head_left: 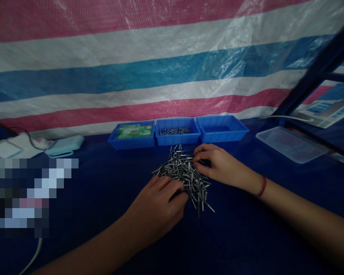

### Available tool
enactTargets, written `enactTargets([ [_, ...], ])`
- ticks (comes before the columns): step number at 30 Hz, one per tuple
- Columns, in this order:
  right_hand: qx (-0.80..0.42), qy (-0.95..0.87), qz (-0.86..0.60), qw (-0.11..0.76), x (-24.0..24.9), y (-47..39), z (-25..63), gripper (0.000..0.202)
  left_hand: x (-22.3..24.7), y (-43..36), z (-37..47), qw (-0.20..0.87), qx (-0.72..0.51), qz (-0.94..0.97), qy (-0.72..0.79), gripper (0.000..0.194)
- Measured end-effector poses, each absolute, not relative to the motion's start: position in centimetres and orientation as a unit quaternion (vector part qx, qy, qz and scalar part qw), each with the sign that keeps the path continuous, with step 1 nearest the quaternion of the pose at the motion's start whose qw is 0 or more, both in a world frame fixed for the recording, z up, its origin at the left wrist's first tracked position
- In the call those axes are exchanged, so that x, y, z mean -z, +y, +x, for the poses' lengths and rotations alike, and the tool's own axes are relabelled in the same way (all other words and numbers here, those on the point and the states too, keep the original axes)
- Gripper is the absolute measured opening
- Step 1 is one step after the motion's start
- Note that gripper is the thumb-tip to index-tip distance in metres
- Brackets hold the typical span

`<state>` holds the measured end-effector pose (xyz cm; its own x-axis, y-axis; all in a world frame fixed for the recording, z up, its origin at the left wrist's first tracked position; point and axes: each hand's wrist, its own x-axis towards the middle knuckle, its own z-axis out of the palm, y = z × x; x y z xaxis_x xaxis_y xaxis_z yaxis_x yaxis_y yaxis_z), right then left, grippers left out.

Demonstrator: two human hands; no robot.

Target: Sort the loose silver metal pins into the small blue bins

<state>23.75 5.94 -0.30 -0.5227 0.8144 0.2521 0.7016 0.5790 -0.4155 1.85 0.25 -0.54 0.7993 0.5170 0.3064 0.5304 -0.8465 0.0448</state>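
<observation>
A striped tarpaulin (160, 78) hangs behind the blue bench (235, 240). Along the bench's far edge stand three blue bins (178, 139); right of them lies a clear plastic lid (291, 144). The heap of blind rivets (189, 172) lies mid-bench, before the middle bin. Fingers curled, the left hand (163, 200) meets its near left side, the right hand (213, 162) its right; I cannot tell whether either grasps a rivet.

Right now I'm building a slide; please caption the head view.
Left hand and right hand at a pile of blind rivets, before three blue bins.
</observation>
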Motion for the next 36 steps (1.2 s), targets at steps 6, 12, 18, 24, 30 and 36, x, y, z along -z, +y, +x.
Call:
enactTargets([
  [6,-0.153,-0.861,-0.437,0.210,0.0,5.7,23.9,0.013,1.4,0.3,1.9,-0.007,0.235,-0.924,-0.301,0.016],
  [12,-0.141,-0.877,-0.413,0.199,-0.2,5.5,23.9,0.013,1.7,0.6,1.8,-0.045,0.230,-0.923,-0.306,0.023],
  [18,-0.144,-0.876,-0.418,0.195,-0.1,5.6,23.6,0.014,1.6,0.7,1.9,-0.056,0.228,-0.922,-0.307,0.024],
  [24,-0.148,-0.871,-0.423,0.199,0.2,5.6,23.7,0.010,1.7,0.6,1.8,-0.054,0.226,-0.922,-0.308,0.023],
  [30,-0.125,-0.874,-0.417,0.216,0.2,5.4,23.7,0.017,1.8,0.6,1.8,-0.051,0.222,-0.922,-0.312,0.023],
  [36,-0.100,-0.879,-0.423,0.194,0.1,5.3,23.5,0.011,1.8,0.6,1.7,-0.049,0.215,-0.924,-0.311,0.024],
])
